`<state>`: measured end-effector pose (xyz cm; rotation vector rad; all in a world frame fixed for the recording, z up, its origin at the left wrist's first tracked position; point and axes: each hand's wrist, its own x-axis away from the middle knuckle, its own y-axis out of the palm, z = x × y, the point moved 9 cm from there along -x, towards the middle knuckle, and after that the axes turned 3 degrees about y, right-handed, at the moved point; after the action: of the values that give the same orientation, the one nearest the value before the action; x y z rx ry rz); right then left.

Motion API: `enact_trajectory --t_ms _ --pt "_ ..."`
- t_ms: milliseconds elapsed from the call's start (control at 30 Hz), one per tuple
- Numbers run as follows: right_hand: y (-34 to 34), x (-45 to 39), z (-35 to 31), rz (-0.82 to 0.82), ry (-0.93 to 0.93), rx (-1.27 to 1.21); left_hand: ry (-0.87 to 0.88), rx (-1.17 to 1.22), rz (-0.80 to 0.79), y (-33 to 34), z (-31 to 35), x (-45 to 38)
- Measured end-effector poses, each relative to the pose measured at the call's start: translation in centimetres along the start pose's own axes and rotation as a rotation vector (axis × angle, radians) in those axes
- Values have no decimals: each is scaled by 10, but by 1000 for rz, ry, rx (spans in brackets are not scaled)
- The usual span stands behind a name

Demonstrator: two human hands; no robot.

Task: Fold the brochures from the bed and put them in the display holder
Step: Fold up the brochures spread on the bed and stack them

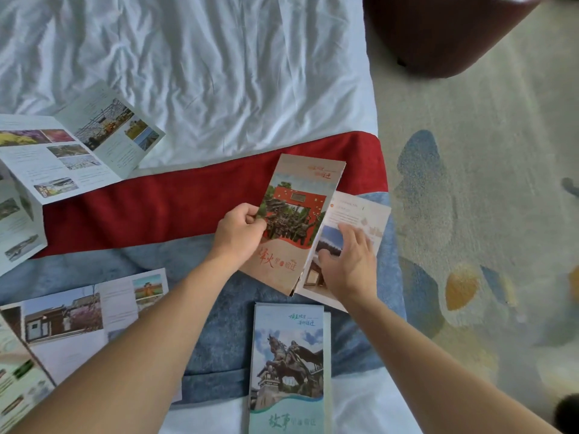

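Observation:
A beige and red brochure (297, 214) lies partly folded across the red bed runner (156, 208) and the blue blanket. My left hand (239, 234) pinches its cover panel at the left edge. With straight fingers, my right hand (349, 261) presses flat on the open inner panel (360, 214) to the right. A folded blue brochure with a horse statue (288, 371) lies near the bed's front edge. Unfolded brochures lie at the upper left (62, 151) and lower left (78, 324). No display holder is in view.
The white sheet (203, 73) covers the far part of the bed. The bed's right edge runs beside a patterned carpet (485, 214). A dark red rounded seat (445, 32) stands on the floor at the upper right.

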<state>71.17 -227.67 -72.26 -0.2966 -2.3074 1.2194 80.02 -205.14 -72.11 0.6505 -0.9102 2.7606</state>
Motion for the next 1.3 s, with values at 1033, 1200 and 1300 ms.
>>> enact_trajectory --t_ms 1033,1200,1300 --pt "-29 24 68 56 25 -203 429 -452 4 105 66 65" --pt "-38 46 51 100 -44 -173 509 -432 29 86 62 90" --pt "-32 66 45 114 -85 -144 548 -452 32 77 49 115"
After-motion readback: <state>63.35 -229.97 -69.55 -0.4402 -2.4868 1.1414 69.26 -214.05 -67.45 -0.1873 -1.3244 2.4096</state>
